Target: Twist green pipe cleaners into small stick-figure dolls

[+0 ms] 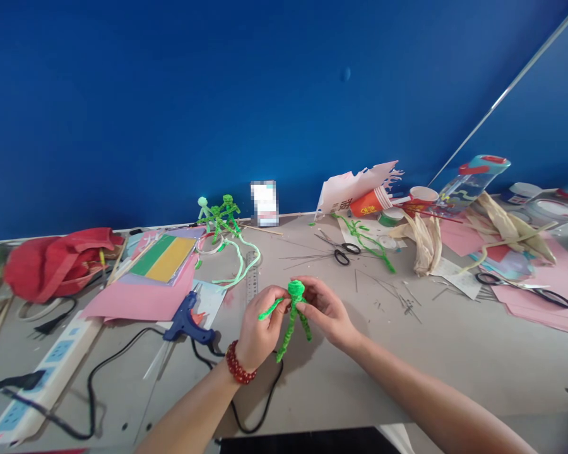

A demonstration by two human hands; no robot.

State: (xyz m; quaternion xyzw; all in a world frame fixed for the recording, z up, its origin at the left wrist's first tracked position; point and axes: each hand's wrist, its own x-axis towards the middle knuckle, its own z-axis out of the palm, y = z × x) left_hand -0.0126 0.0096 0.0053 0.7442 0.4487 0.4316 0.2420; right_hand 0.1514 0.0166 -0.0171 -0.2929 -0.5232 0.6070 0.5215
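Observation:
A small green figure (291, 325) with a round head and dangling legs is held upright above the table, between both hands. My left hand (264, 321), with a red bead bracelet on the wrist, pinches the figure's arm on the left side. On the other side my right hand (329, 312) has its thumb and fingers closed on the figure's upper body. Several similar green figures (220, 216) stand at the back by the wall. Beside them lies a loop of pale green cord (240, 268).
A blue glue gun (187, 320) and its black cable lie left of my hands, near a white power strip (52, 372). Black-handled scissors (341, 251) and thin wires lie behind. Paper cups (372, 202), dry husks (423, 243) and more scissors (525, 289) are at the right.

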